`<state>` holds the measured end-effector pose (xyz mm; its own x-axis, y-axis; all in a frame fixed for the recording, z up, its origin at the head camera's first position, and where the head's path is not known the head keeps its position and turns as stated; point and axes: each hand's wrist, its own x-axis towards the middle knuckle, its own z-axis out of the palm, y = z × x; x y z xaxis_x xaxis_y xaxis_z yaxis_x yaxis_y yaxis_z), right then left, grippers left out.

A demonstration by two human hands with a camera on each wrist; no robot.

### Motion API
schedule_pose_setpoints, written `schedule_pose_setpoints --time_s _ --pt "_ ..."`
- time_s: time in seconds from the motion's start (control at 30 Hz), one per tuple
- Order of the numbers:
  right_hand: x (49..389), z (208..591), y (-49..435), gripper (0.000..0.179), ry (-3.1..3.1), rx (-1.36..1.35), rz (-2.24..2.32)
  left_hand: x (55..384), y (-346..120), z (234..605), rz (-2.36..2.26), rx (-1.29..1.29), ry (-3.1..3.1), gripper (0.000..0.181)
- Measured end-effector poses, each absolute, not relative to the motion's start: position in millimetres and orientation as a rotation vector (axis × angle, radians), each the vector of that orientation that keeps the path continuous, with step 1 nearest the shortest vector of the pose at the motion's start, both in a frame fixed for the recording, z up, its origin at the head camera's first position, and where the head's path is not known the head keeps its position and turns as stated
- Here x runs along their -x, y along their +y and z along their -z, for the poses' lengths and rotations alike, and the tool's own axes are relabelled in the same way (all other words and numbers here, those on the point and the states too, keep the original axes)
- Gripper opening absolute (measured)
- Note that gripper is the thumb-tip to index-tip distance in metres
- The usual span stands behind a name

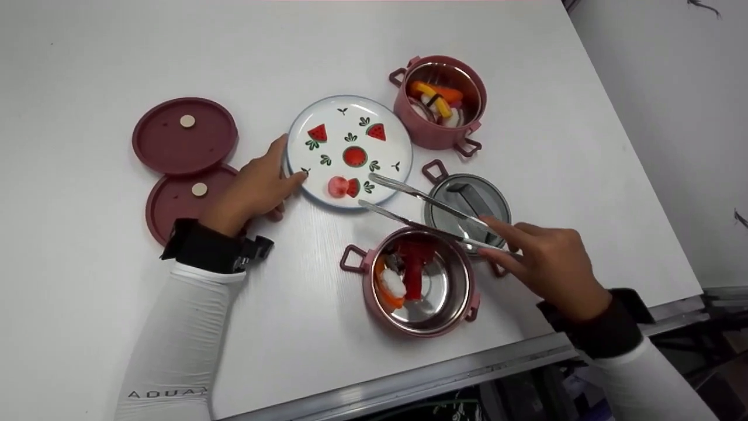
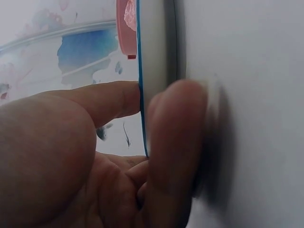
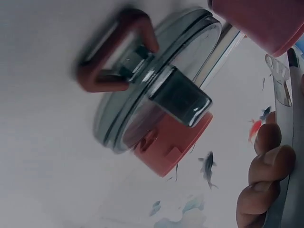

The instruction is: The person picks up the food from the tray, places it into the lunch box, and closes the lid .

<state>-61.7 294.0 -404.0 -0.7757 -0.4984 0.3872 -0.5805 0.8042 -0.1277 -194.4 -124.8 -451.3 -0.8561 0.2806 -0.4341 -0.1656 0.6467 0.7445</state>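
Observation:
My left hand (image 1: pixel 257 184) grips the left rim of a white plate (image 1: pixel 315 111) printed with watermelons, its thumb over the edge. The left wrist view has the plate (image 2: pixel 154 42) edge-on between thumb and finger. On the plate's near part is a pink round piece (image 1: pixel 337 186) beside a printed slice. My right hand (image 1: pixel 549 263) holds silver tongs (image 1: pixel 409 190), whose arms stand apart. Their tips hover over the plate's near right part, with nothing between them. Beneath the tongs is a pink pot (image 1: pixel 377 313) with red, white and orange pieces inside.
A second pink pot (image 1: pixel 435 137) at the back right contains orange, yellow and white pieces. Between the pots lies a grey lid (image 1: pixel 447 213) with a handle. Two dark red lids (image 1: pixel 158 140) overlap at left. The table's front edge (image 1: pixel 409 377) runs below the near pot.

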Motion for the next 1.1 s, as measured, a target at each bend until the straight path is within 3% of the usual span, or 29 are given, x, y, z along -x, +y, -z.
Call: schedule_pose_setpoints --time_s 0.4,1.1 --pt "102.5 390.6 265.5 0.048 -2.807 -0.85 -0.249 202.3 -113.6 444.7 -1.166 -0.143 2.367 0.078" --pt "103.8 398.6 260.2 0.045 -2.834 -0.862 -0.252 193.9 -124.6 453.3 -1.161 -0.088 2.353 0.078"
